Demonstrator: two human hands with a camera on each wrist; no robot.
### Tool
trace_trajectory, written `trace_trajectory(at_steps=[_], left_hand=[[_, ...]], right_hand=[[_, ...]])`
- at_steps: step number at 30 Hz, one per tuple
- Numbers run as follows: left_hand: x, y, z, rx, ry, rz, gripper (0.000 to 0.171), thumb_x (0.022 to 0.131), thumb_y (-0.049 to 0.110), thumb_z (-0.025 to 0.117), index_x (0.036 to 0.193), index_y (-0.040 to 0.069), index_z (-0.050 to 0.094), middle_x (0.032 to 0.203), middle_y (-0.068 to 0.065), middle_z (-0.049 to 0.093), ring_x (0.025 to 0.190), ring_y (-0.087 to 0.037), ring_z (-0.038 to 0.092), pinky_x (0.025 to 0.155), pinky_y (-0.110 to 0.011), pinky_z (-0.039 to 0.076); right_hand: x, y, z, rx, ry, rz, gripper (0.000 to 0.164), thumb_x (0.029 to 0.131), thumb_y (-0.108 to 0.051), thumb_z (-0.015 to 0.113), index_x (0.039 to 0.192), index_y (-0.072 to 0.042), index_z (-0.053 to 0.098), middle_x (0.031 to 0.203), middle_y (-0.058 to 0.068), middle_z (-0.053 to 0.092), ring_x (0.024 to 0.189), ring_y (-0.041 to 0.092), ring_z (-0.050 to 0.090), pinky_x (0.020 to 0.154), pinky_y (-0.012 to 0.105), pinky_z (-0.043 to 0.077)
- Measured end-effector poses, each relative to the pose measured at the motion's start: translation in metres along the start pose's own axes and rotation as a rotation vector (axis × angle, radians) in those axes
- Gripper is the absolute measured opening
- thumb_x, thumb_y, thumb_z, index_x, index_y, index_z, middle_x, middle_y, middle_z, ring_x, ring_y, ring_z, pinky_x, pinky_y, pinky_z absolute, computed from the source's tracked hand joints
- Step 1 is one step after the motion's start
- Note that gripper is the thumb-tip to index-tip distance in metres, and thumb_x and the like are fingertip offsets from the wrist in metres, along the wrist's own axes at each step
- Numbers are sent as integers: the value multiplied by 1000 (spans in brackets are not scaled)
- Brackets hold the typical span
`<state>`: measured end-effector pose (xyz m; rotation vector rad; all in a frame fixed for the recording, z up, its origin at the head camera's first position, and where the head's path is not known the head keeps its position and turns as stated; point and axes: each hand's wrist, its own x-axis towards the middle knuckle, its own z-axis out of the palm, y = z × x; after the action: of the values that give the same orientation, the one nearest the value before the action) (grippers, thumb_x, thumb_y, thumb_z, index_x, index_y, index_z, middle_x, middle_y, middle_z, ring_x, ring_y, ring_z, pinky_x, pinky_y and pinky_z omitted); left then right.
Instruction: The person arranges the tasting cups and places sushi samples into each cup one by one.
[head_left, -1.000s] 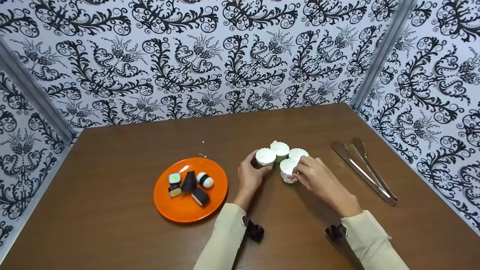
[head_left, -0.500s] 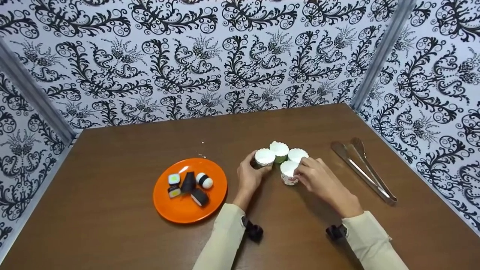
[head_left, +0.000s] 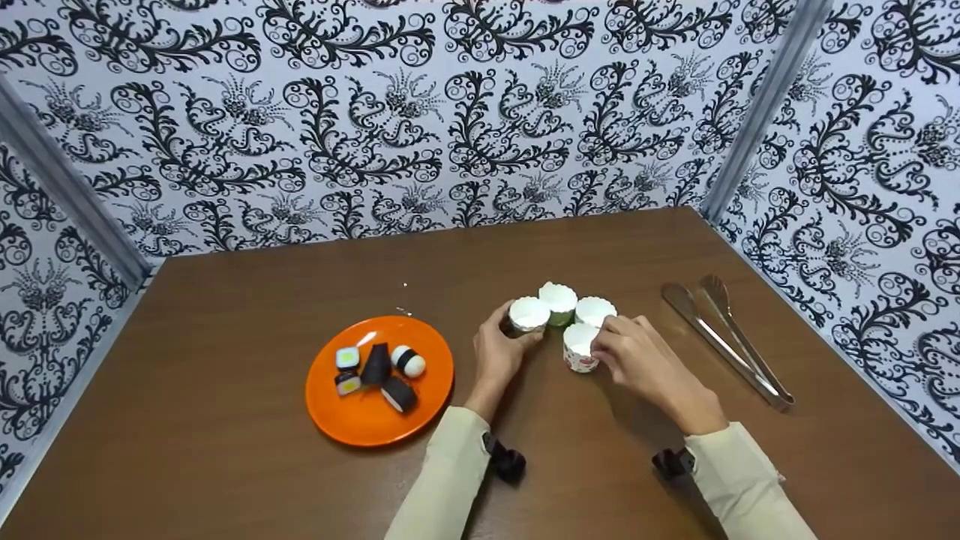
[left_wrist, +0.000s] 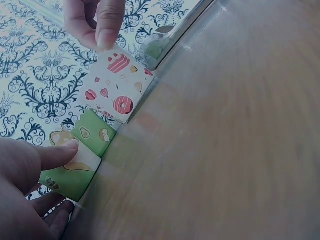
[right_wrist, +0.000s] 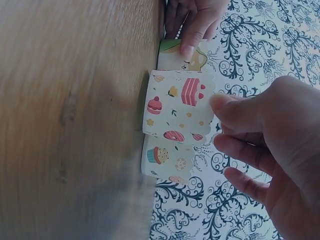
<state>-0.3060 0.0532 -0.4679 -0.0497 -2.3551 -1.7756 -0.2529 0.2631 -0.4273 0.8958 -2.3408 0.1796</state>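
Several paper baking cups stand upright together on the table. My left hand (head_left: 499,356) grips the leftmost one, a green and white cup (head_left: 529,313) with an animal print, its thumb (left_wrist: 62,152) across the side. With thumb and fingertips, my right hand (head_left: 645,367) pinches the scalloped rim of the front white cup (right_wrist: 177,107), printed with pink cakes and donuts. Behind these are a green cup (head_left: 559,301) with an avocado print and a pale cupcake-print cup (right_wrist: 167,157), the latter partly covered by the right hand in the head view.
An orange plate (head_left: 330,412) with several sushi pieces (head_left: 377,365) is left of the hands. Metal tongs (head_left: 727,345) lie at the right, spread apart. Small white specks (head_left: 404,311) dot the wooden table (head_left: 225,450). Patterned walls (head_left: 375,135) enclose the back and sides.
The pink-print cup has shifted slightly toward me and to the right with my right hand, widening its gap from the left cup. My left hand has hardly moved.
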Motion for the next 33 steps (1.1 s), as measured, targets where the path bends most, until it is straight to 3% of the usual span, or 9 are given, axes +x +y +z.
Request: trace_trajectory(at_steps=[20, 33], left_hand=[[2, -1, 0, 30, 11, -17, 62, 73, 13, 89, 131, 8, 66, 130, -11, 69, 123, -28, 62, 110, -44, 49], [2, -1, 2, 5, 5, -12, 62, 73, 9, 88, 131, 6, 66, 128, -12, 70, 121, -28, 63, 108, -44, 50]], right_hand=[[-2, 4, -6, -19, -54, 42, 20, 69, 1, 84, 72, -11, 68, 78, 1, 58, 72, 23, 57, 66, 34, 42], [1, 4, 0, -7, 68, -33, 20, 65, 4, 83, 72, -9, 70, 78, 2, 57, 72, 22, 55, 61, 35, 39]])
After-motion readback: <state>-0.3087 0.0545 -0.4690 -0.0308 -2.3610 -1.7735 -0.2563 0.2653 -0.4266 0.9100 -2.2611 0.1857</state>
